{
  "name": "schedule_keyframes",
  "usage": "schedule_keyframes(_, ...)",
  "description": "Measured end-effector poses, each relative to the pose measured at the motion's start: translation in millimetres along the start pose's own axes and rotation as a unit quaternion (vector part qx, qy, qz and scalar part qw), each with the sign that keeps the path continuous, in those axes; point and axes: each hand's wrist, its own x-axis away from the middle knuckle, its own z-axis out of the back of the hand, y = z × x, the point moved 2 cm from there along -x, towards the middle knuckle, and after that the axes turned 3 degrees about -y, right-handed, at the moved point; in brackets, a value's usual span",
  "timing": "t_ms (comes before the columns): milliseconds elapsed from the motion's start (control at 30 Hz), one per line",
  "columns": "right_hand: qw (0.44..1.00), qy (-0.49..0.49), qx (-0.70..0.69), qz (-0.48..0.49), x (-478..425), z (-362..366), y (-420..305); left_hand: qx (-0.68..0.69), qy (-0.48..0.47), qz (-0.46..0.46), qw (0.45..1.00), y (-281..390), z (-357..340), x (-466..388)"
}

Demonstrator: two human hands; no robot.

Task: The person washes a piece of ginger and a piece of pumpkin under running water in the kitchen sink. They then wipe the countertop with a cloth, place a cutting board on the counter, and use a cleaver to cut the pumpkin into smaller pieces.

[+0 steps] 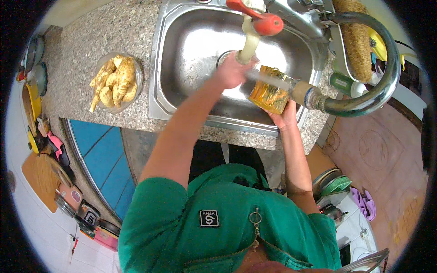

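Observation:
My right hand (285,115) holds a yellow-orange, dark-streaked blocky object (269,90) from below, over the right side of a stainless steel sink (191,65). What this object is made of is hard to tell. A pale streak, apparently running water (269,79), leaves the mouth of the curved steel faucet (362,105) and passes over it towards my left hand (235,70). My left hand is blurred over the middle of the basin, just below the pale spout (251,44) of a tap with a red lever handle (268,24). Its fingers cannot be made out.
Left of the sink, a clear bowl (138,87) of knobbly pale-yellow roots (116,80) stands on the speckled stone counter (85,34). A loofah (356,41) and a green bottle (341,84) are at the right. Farther left are a wooden cutting board (41,181) and blue cabinet doors (99,153).

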Motion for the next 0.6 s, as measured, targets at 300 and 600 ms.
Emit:
schedule_keyframes(300, 0.978, -0.081, 0.087, 0.169, -24.3, 1.7, -13.4, 0.395, 0.078, 0.216, 0.890, 59.6, 30.0, 18.1)
schedule_keyframes(600, 0.876, -0.151, 0.348, 0.298, 8.4, -75.1, -50.6, 0.324, 0.062, 0.006, 0.944, 134.3, 61.7, 29.3)
